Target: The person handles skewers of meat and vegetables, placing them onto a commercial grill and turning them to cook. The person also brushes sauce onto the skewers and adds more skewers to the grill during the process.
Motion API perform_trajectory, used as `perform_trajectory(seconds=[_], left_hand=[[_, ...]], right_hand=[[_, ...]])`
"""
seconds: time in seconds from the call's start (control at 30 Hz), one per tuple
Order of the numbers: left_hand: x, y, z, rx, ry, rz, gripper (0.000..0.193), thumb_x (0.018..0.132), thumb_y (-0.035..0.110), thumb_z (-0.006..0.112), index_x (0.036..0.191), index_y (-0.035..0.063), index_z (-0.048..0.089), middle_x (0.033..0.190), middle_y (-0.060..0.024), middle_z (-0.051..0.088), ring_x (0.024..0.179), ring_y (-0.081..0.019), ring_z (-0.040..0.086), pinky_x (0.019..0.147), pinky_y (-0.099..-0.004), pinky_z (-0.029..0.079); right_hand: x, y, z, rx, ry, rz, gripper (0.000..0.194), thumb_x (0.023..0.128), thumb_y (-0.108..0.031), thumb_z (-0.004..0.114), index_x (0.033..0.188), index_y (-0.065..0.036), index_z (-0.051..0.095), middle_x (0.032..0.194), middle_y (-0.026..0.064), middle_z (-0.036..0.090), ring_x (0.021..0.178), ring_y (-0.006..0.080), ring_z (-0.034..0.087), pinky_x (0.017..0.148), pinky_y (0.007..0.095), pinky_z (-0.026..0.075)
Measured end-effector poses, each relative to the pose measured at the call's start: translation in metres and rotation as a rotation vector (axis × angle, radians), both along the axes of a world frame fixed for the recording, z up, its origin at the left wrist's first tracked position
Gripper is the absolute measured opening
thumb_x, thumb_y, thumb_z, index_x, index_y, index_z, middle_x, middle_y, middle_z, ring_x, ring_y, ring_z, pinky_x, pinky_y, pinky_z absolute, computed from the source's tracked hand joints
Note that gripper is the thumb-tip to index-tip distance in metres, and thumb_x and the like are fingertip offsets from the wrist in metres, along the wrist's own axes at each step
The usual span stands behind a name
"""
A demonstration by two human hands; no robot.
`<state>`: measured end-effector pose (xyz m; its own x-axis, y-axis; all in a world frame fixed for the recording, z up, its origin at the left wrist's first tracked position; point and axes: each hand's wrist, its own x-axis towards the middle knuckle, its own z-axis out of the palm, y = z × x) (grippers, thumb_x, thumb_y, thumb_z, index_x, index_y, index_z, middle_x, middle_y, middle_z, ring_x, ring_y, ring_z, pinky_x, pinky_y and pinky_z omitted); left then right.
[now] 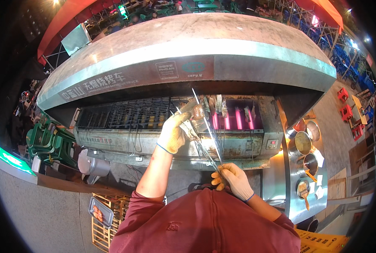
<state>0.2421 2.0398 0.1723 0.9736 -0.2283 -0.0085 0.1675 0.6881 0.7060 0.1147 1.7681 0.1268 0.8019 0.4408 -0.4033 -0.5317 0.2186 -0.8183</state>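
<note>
My left hand [174, 131], in a knitted work glove, is closed around food near the pointed ends of several metal skewers [207, 155], above the front of a barbecue grill [172, 142]. My right hand [234, 180], gloved too, grips the lower ends of the skewers close to my body. A browned piece of food [198, 112] sits on one skewer, to the right of my left fingertips. More food skewers [219, 104] lie over the glowing pink heating tubes [238, 119] on the right part of the grill. Just what food my left fingers cover cannot be told.
A large metal hood [188, 34] overhangs the grill. Metal pots [303, 143] and a bowl with a brush [303, 188] stand on a steel side table [292, 208] at right. At lower left, a plastic tray with food [101, 212] rests on a wooden rack [104, 234]. Green chairs [50, 139] stand left.
</note>
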Motion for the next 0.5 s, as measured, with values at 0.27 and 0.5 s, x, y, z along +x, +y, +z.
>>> perform_trajectory(seconds=[0.27,0.5], left_hand=[[0.011,0.004,-0.001,-0.176,-0.012,0.075,0.054,0.098,0.021,0.063,0.146,-0.001,0.053,0.134,-0.0204,0.066,0.121,-0.0367,0.067,0.105,-0.0548,0.056],[0.006,-0.003,-0.006,-0.227,0.06,0.017,0.042,0.102,0.021,0.062,0.137,-0.0017,0.059,0.123,-0.0192,0.071,0.117,-0.0372,0.069,0.103,-0.0575,0.057]], right_hand=[[-0.004,-0.001,-0.005,-0.008,-0.03,0.056,0.026,0.111,-0.019,0.049,0.127,0.001,0.055,0.108,0.016,0.072,0.079,0.0172,0.069,0.062,0.0271,0.053],[-0.004,-0.004,-0.012,-0.04,-0.082,0.096,0.022,0.11,-0.02,0.052,0.116,-0.002,0.062,0.085,0.0093,0.068,0.061,0.0091,0.051,0.055,0.0226,0.039]])
